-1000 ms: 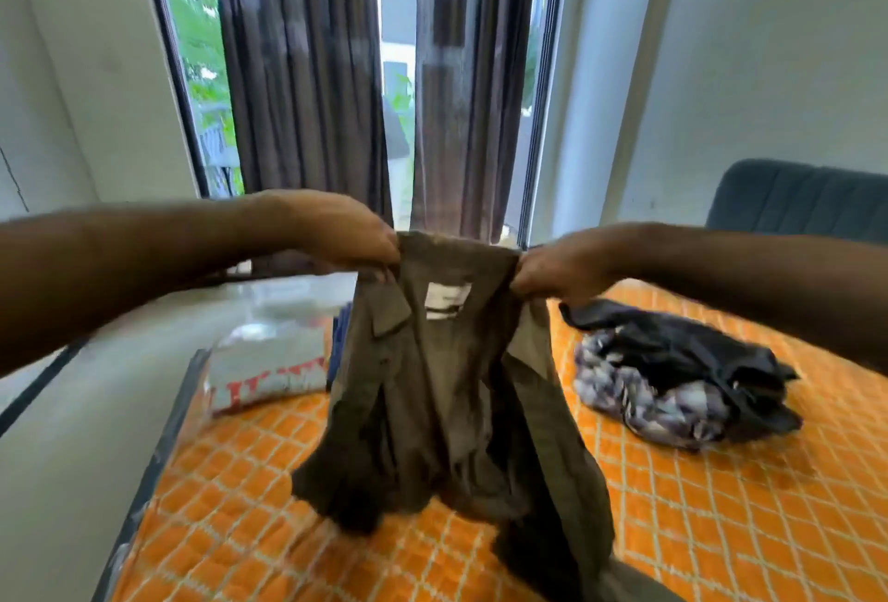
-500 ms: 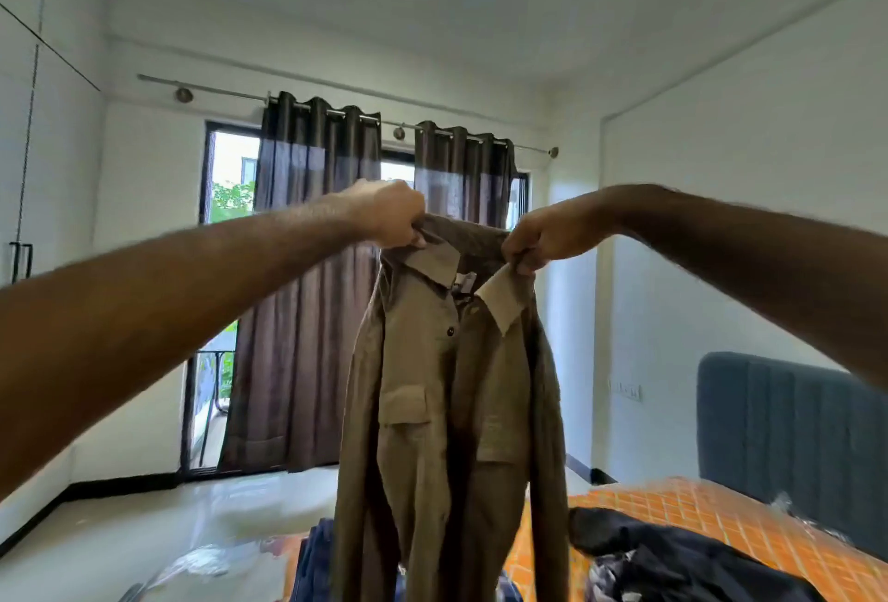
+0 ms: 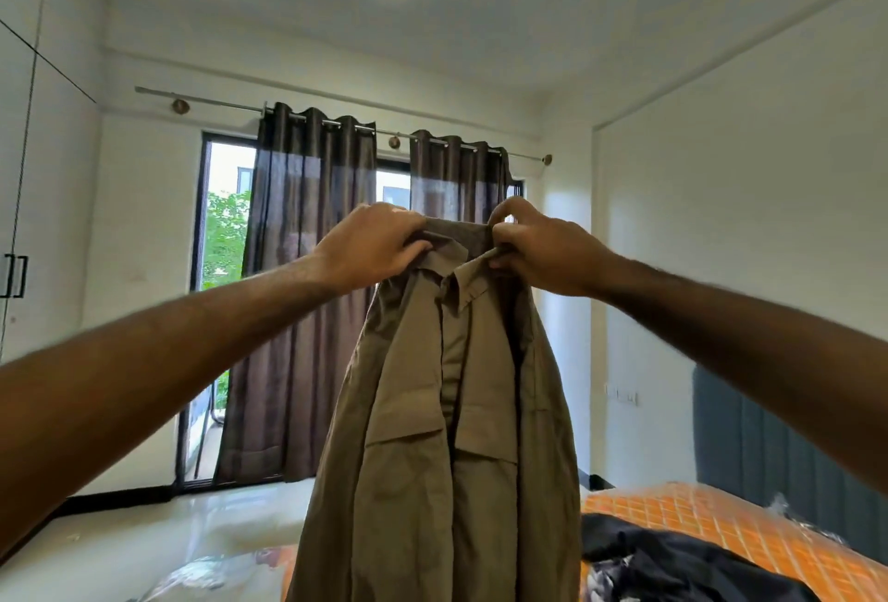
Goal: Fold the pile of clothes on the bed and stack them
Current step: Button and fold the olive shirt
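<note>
I see the olive-brown button-up cotton shirt (image 3: 447, 433), which a second ago sagged onto the bed, now lifted high and hanging straight, front toward me. My left hand (image 3: 372, 241) and right hand (image 3: 538, 245) each pinch the collar at the shoulders, close together. I judge it is being shaken out before folding. Below right, the orange diamond-patterned bedcover (image 3: 672, 512) carries a dark heap of unfolded clothes (image 3: 682, 563), possibly two garments. Brown curtains (image 3: 307, 289) hang behind.

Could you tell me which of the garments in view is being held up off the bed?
The khaki shirt: both hands grip its collar, and it hangs. The dark clothes lie crumpled on the bed.
</note>
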